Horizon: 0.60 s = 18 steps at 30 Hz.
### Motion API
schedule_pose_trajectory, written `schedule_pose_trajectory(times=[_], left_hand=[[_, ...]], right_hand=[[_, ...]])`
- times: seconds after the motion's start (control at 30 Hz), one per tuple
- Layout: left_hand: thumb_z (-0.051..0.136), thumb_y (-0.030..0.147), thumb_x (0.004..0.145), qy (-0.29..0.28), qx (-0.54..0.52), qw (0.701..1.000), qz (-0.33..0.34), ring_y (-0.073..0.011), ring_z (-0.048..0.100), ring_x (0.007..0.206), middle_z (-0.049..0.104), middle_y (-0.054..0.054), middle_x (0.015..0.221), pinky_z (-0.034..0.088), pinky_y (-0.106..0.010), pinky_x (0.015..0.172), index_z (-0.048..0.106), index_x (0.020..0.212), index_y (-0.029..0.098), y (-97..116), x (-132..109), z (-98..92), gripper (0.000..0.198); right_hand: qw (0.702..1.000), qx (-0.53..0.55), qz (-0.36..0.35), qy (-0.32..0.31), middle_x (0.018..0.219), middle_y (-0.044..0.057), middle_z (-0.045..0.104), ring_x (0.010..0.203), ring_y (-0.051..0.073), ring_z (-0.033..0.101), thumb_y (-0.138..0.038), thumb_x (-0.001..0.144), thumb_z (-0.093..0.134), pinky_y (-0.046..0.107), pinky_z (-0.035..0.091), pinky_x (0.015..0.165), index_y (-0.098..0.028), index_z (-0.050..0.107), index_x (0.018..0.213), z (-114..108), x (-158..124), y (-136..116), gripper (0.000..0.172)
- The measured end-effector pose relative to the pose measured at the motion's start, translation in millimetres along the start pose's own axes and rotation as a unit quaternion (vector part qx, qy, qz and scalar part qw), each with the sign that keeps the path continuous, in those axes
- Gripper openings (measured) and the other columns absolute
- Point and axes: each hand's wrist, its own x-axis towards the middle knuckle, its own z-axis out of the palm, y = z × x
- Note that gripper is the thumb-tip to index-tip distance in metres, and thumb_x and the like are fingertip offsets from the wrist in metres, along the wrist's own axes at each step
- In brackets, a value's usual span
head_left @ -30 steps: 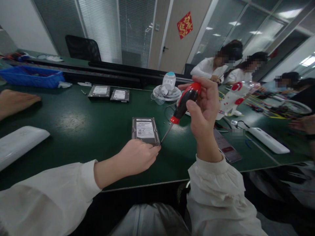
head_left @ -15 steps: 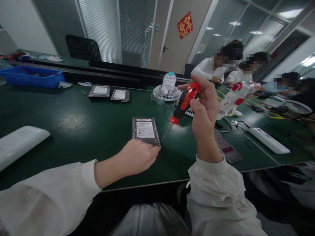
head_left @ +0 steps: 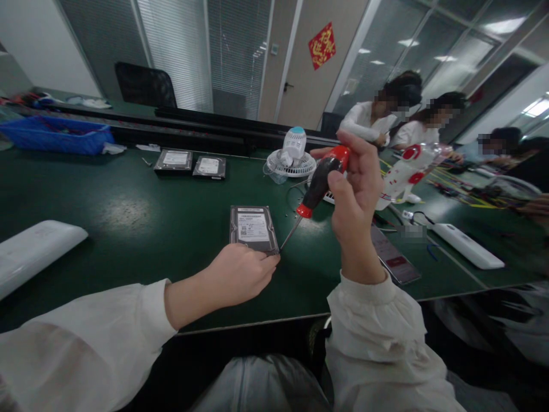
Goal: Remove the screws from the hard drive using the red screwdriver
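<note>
A hard drive [head_left: 252, 227] lies label up on the green table [head_left: 128, 223] in front of me. My left hand [head_left: 240, 274] rests at its near edge with fingers curled, pinching at the near right corner where the screwdriver's tip sits. My right hand [head_left: 358, 189] is wrapped round the handle of a red and black screwdriver [head_left: 319, 183], which slants down to the left onto that corner.
Two more hard drives [head_left: 191, 162] lie farther back. A small white fan [head_left: 294, 154], a white and red toy [head_left: 405, 169], a phone [head_left: 392, 254], white power strips [head_left: 465, 245] and a blue bin [head_left: 55, 134] stand around. Other people sit at the far right.
The screwdriver handle has turned in my right hand, with black now showing where red did. A co-worker's hand at the left edge has left the view. My left hand has stayed put.
</note>
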Motion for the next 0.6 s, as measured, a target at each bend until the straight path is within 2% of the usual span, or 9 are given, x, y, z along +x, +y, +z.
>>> schedule_pose_trajectory(times=[0.1, 0.27, 0.47, 0.6], left_hand=[[0.056, 0.023, 0.096, 0.005, 0.002, 1.000, 0.003, -0.0218, 0.074, 0.068, 0.079, -0.003, 0.084, 0.052, -0.033, 0.057, 0.074, 0.108, 0.016, 0.3, -0.4, -0.4, 0.022], [0.056, 0.023, 0.096, 0.011, -0.001, 1.000, 0.006, -0.0209, 0.074, 0.066, 0.079, -0.003, 0.082, 0.052, -0.032, 0.057, 0.074, 0.107, 0.016, -0.1, 0.0, -0.1, 0.022], [0.055, 0.023, 0.097, 0.006, -0.002, 1.000, 0.001, -0.0204, 0.074, 0.067, 0.079, -0.004, 0.084, 0.052, -0.031, 0.057, 0.074, 0.109, 0.015, -0.7, 0.1, 0.2, 0.023], [0.055, 0.023, 0.097, 0.005, -0.005, 1.000, 0.001, -0.0206, 0.074, 0.069, 0.080, -0.004, 0.084, 0.053, -0.031, 0.059, 0.073, 0.109, 0.015, -0.3, -0.2, -0.5, 0.023]], right_hand=[[1.000, -0.001, -0.025, 0.002, 0.121, 0.004, 0.063, 0.123, 0.028, 0.063, -0.057, 0.095, 0.054, 0.057, 0.053, 0.105, -0.032, 0.049, 0.130, 1.9, 0.7, 2.0, 0.044], [0.998, -0.043, -0.032, 0.031, 0.123, 0.004, 0.058, 0.125, 0.029, 0.059, -0.054, 0.085, 0.070, 0.058, 0.050, 0.109, -0.032, 0.055, 0.126, 1.2, 1.5, 4.4, 0.049], [1.000, 0.009, -0.027, -0.001, 0.118, 0.004, 0.063, 0.112, 0.026, 0.067, -0.051, 0.094, 0.056, 0.055, 0.055, 0.101, -0.032, 0.054, 0.131, 0.6, 1.5, 2.6, 0.041], [1.000, -0.014, -0.025, -0.006, 0.121, 0.004, 0.061, 0.119, 0.028, 0.064, -0.053, 0.092, 0.059, 0.056, 0.053, 0.104, -0.033, 0.052, 0.132, 1.8, 1.6, 1.0, 0.045]])
